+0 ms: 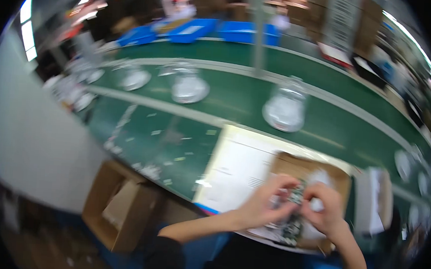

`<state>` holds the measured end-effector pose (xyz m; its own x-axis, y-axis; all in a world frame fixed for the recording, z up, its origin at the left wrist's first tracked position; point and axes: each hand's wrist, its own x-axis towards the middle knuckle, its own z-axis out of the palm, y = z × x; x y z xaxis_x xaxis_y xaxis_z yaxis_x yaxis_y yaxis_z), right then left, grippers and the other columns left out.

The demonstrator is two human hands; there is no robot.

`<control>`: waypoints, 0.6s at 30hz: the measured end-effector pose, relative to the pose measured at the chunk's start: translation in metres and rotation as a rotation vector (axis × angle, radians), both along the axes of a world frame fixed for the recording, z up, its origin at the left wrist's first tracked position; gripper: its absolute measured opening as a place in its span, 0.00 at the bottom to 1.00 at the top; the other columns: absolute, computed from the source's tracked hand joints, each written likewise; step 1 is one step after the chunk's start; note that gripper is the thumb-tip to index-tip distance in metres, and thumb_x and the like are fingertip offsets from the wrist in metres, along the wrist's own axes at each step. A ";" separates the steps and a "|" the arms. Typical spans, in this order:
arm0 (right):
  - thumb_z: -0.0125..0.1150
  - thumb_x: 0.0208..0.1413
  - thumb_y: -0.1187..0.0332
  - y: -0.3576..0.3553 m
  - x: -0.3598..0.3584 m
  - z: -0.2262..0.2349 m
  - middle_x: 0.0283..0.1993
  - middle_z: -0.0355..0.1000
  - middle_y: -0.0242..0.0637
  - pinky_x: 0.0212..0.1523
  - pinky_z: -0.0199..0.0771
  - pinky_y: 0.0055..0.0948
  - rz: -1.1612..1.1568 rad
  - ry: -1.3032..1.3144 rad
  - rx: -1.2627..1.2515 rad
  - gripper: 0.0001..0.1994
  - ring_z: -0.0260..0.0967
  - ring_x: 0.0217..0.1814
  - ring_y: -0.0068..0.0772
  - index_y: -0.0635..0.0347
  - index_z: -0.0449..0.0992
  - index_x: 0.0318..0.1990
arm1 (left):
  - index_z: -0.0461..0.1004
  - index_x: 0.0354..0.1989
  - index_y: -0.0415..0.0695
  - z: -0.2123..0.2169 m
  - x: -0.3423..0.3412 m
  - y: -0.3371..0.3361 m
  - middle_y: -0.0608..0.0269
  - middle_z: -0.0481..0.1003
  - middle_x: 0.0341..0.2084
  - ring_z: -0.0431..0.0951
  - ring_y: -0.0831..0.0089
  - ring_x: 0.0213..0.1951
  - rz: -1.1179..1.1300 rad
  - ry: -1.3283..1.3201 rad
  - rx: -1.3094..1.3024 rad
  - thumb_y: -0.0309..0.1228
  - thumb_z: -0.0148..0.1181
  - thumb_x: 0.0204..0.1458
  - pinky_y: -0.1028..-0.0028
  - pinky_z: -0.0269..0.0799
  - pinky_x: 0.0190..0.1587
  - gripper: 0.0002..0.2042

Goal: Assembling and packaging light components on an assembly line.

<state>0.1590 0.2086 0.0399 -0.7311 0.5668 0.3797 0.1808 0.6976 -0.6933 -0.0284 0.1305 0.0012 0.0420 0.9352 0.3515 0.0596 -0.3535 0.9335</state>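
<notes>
Both hands raised together: left hand (263, 203), right hand (325, 207) pinching circuit board (297, 192).

you are finding open green desk (174, 146) lying left of the white sheet (238, 171), with only small scraps scattered there. clear domes (284, 109) are blocking the far side, a cardboard tray (293, 165) is crowding your hands, and a pole (257, 32) is standing behind.

Your left hand (266, 200) and right hand (323, 207) meet over the cardboard tray (293, 166), fingers curled in a shared grip, forearms bare.
</notes>
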 end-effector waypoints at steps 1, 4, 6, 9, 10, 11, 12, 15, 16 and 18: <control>0.63 0.43 0.78 0.008 0.007 -0.001 0.27 0.70 0.37 0.27 0.72 0.26 -0.050 0.016 0.033 0.08 0.72 0.26 0.30 0.61 0.71 0.31 | 0.64 0.56 0.40 0.000 0.004 0.010 0.56 0.66 0.49 0.72 0.68 0.46 -0.006 0.012 0.045 0.24 0.64 0.49 0.71 0.72 0.45 0.25; 0.58 0.44 0.80 0.026 -0.006 -0.014 0.27 0.70 0.34 0.28 0.72 0.20 -0.150 0.142 -0.273 0.04 0.71 0.26 0.22 0.64 0.70 0.28 | 0.63 0.57 0.41 0.001 -0.003 0.019 0.54 0.63 0.53 0.72 0.65 0.49 0.072 0.107 0.104 0.24 0.65 0.47 0.69 0.73 0.46 0.27; 0.57 0.45 0.81 0.040 -0.025 -0.017 0.26 0.70 0.33 0.29 0.72 0.17 -0.119 0.150 -0.358 0.04 0.70 0.26 0.19 0.65 0.69 0.27 | 0.63 0.58 0.41 -0.002 -0.014 0.021 0.53 0.63 0.53 0.72 0.64 0.50 0.116 0.159 0.120 0.22 0.66 0.46 0.69 0.74 0.46 0.28; 0.52 0.49 0.81 0.063 -0.041 -0.027 0.27 0.68 0.31 0.27 0.71 0.17 0.009 0.073 -0.306 0.03 0.70 0.24 0.19 0.64 0.66 0.28 | 0.65 0.55 0.40 -0.015 -0.033 0.031 0.53 0.68 0.47 0.75 0.64 0.46 0.114 0.163 0.056 0.21 0.63 0.47 0.70 0.74 0.44 0.24; 0.52 0.49 0.81 0.070 -0.043 -0.029 0.27 0.68 0.31 0.27 0.71 0.17 0.010 0.073 -0.305 0.03 0.70 0.24 0.19 0.64 0.66 0.28 | 0.67 0.53 0.40 -0.022 -0.040 0.036 0.54 0.71 0.43 0.76 0.65 0.43 0.083 0.185 0.016 0.20 0.62 0.48 0.70 0.74 0.44 0.22; 0.52 0.49 0.81 0.078 -0.048 -0.029 0.26 0.68 0.31 0.27 0.71 0.18 0.033 0.031 -0.233 0.03 0.70 0.24 0.19 0.64 0.66 0.28 | 0.68 0.51 0.39 -0.023 -0.046 0.041 0.55 0.74 0.39 0.77 0.65 0.41 0.049 0.207 -0.026 0.19 0.61 0.49 0.70 0.74 0.43 0.19; 0.52 0.49 0.81 0.084 -0.053 -0.029 0.26 0.68 0.31 0.27 0.71 0.18 0.056 -0.011 -0.161 0.03 0.70 0.25 0.19 0.64 0.66 0.28 | 0.68 0.51 0.39 -0.024 -0.052 0.047 0.55 0.74 0.39 0.77 0.65 0.41 0.047 0.205 -0.028 0.19 0.61 0.49 0.70 0.74 0.43 0.19; 0.54 0.51 0.79 0.096 -0.068 -0.024 0.25 0.68 0.31 0.29 0.69 0.17 0.007 0.096 -0.456 0.03 0.67 0.26 0.17 0.65 0.67 0.28 | 0.69 0.50 0.38 -0.007 -0.065 0.063 0.55 0.76 0.37 0.78 0.65 0.40 0.079 0.202 0.026 0.23 0.62 0.50 0.68 0.74 0.43 0.18; 0.54 0.51 0.79 0.102 -0.076 -0.023 0.25 0.68 0.31 0.29 0.69 0.17 0.006 0.098 -0.458 0.03 0.67 0.26 0.17 0.65 0.67 0.28 | 0.69 0.50 0.38 -0.005 -0.066 0.067 0.55 0.76 0.37 0.78 0.65 0.40 0.077 0.203 0.023 0.23 0.62 0.50 0.68 0.74 0.43 0.18; 0.52 0.55 0.78 0.112 -0.088 -0.026 0.28 0.68 0.31 0.28 0.67 0.17 0.013 0.303 -0.633 0.02 0.66 0.27 0.17 0.64 0.66 0.31 | 0.67 0.54 0.38 -0.005 -0.063 0.075 0.54 0.76 0.37 0.78 0.64 0.42 0.169 0.200 0.095 0.27 0.64 0.49 0.67 0.74 0.45 0.23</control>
<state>0.0706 0.3202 0.0142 -0.6533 0.7383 0.1676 -0.0900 0.1440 -0.9855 -0.0909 0.2058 -0.0037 -0.0342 0.8983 0.4380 0.3053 -0.4079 0.8605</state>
